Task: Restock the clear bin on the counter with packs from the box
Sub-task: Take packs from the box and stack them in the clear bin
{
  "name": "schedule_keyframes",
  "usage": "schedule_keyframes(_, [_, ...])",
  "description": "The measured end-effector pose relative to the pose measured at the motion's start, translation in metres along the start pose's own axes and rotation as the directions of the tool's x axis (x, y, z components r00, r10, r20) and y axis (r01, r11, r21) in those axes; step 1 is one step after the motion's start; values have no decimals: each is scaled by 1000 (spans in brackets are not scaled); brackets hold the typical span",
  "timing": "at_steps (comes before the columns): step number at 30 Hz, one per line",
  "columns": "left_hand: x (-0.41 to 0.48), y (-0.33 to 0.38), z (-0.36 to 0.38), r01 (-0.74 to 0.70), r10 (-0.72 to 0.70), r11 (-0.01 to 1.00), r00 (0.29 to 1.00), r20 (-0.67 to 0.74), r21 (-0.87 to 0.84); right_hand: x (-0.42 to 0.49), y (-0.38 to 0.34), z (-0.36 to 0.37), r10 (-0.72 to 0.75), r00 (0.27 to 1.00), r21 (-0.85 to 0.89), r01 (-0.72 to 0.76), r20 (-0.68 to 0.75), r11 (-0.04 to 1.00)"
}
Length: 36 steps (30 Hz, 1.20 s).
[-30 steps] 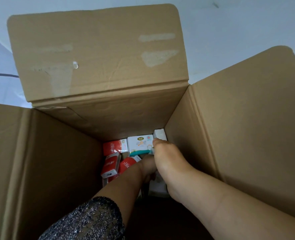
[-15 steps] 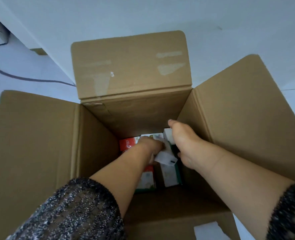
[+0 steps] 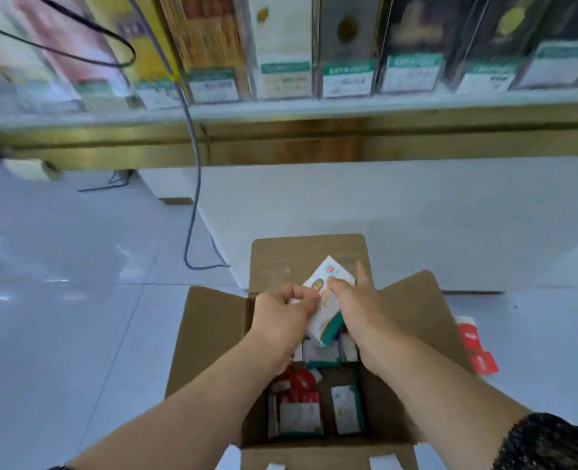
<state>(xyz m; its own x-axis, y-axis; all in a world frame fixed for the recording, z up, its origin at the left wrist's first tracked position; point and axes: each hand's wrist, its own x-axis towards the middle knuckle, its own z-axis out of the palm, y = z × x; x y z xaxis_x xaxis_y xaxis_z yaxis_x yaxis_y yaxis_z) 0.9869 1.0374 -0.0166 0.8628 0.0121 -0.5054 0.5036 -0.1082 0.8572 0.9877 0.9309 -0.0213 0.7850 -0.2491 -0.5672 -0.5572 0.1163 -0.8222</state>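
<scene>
Half a second ago both hands were down among the stock inside the box (image 3: 213, 334); they are now raised above its flaps. The right hand (image 3: 355, 310) grips a white-and-green pack (image 3: 326, 313), thumb across its face. The left hand (image 3: 280, 313) is curled at the pack's near edge; whether it holds a second one cannot be told. Other packs (image 3: 301, 415) remain inside. The pick is judged complete. The clear bin is not identifiable.
</scene>
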Motion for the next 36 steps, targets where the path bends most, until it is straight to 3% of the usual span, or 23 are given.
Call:
schedule_keyframes(2, [-14, 25, -9, -38, 38, 998, 999, 5, -52, -19, -31, -5, -127, 992, -44, 126, -14, 991])
schedule_keyframes(5, [-36, 81, -20, -171, 171, 985, 985, -10, -30, -52, -83, -15, -370, 929, -271, 350, -26, 897])
schedule_keyframes(9, [-75, 150, -29, -323, 323, 947, 946, 20, -8, -101, -149, -34, -627, 759, -519, 611, 172, 597])
schedule_keyframes(13, [-113, 216, -31, -451, 452, 892, 892, 14, -28, -145, -207, -42, -749, 588, -582, 738, 306, 341])
schedule_keyframes(17, [-156, 288, -27, -546, 547, 836, 836, 27, -55, -182, -266, -51, -797, 469, -649, 750, 380, 132])
schedule_keyframes(23, [-214, 378, -22, -638, 640, 765, 769, -6, -87, -240, -349, -66, -842, 396, -791, 609, 366, -57])
schedule_keyframes(27, [-247, 433, -18, -643, 645, 753, 763, -33, -143, -273, -388, -75, -884, 333, -847, 519, 329, -120])
schedule_keyframes(31, [-263, 481, -12, -614, 618, 769, 785, -38, -176, -293, -427, -90, -887, 246, -864, 431, 392, -262])
schedule_keyframes(34, [-266, 515, -11, -591, 595, 783, 803, -45, -194, -301, -460, -104, -858, 263, -847, 437, 442, -302])
schedule_keyframes(36, [-266, 536, -10, -598, 600, 784, 798, -43, -167, -305, -484, -109, -854, 258, -811, 519, 451, -272])
